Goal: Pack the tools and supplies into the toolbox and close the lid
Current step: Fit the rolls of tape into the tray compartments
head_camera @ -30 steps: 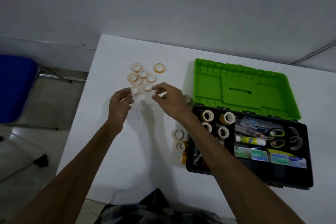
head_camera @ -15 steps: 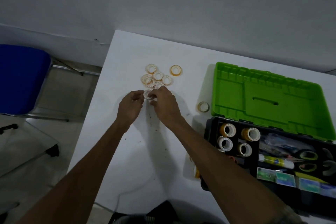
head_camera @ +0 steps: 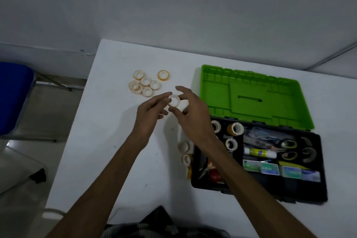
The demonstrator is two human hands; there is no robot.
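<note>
Tape roll (head_camera: 174,101) sits pinched in the grip of the left hand (head_camera: 149,113), fingers curled round its rim, while the right hand (head_camera: 190,111) hovers spread beside it, nearer the toolbox (head_camera: 316,170) lying open to the right on the surface (head_camera: 108,141).

Green lid (head_camera: 251,100), black toolbox (head_camera: 260,185), white table (head_camera: 100,141), blue chair (head_camera: 13,98).
</note>
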